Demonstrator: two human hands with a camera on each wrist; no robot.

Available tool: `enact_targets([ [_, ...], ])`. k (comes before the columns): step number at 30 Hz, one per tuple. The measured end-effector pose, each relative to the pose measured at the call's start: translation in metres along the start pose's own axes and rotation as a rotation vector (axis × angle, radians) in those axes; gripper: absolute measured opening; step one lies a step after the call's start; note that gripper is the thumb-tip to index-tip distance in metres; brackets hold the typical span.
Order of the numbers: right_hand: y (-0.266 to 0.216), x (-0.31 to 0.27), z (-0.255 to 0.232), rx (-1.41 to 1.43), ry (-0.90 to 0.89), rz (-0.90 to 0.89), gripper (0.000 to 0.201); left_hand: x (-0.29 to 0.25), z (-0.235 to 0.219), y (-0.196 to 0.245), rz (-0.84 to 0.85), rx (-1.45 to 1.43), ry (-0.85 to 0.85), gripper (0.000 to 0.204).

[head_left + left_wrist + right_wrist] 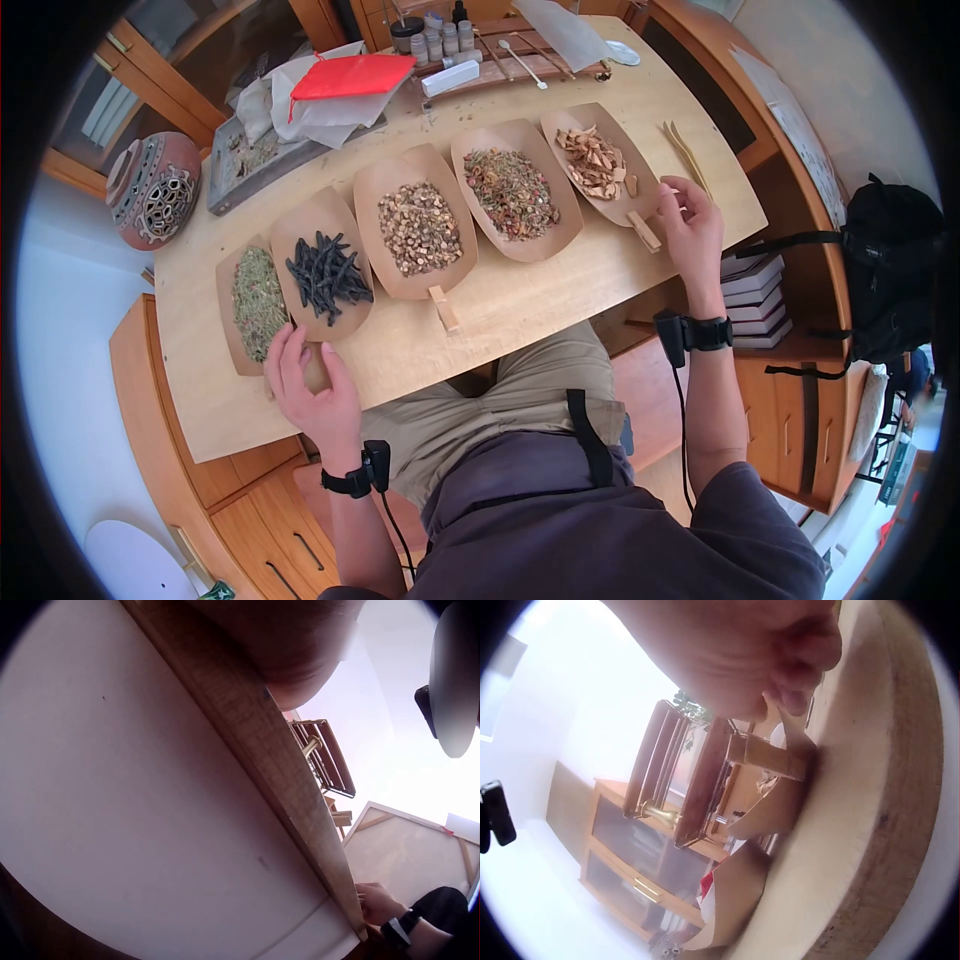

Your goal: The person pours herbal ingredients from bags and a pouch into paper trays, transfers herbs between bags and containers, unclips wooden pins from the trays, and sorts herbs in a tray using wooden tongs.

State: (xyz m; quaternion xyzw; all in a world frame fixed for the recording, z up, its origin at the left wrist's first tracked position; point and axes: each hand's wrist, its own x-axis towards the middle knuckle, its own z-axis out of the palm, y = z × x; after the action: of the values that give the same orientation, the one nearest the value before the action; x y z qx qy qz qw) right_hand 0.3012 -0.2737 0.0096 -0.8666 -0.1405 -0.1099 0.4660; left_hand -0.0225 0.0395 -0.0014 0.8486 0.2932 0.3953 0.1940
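Five brown paper trays stand in a row on the table in the head view. My left hand (318, 395) is at the near end of the leftmost tray (228, 320), which holds green dried herb (258, 300); its fingers are loosely extended. Beside it, a second tray (345, 215) holds dark twisted pods (328, 277). My right hand (692, 232), fingers loosely bent, is at the right edge of the far-right tray (560, 118), above its wooden clip (643, 232). Light brown chips (595, 162) lie in that tray. The left wrist view shows mostly the table's underside.
The middle tray (372, 180) holds pale chopped pieces (418, 230) and has a wooden clip (443, 310); a mixed herb tray (470, 140) sits beside it. Brass-coloured tongs (686, 155) lie right. Behind are a red pouch (350, 77), grey tray (225, 180), and pierced pot (155, 190).
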Motion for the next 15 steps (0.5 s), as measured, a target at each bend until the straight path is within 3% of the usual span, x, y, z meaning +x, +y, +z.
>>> enact_targets([
  [15,0.018,-0.012,0.001,0.23,0.148,0.083,0.028,-0.003,0.001,-0.004,0.048,-0.063,0.121,0.033],
])
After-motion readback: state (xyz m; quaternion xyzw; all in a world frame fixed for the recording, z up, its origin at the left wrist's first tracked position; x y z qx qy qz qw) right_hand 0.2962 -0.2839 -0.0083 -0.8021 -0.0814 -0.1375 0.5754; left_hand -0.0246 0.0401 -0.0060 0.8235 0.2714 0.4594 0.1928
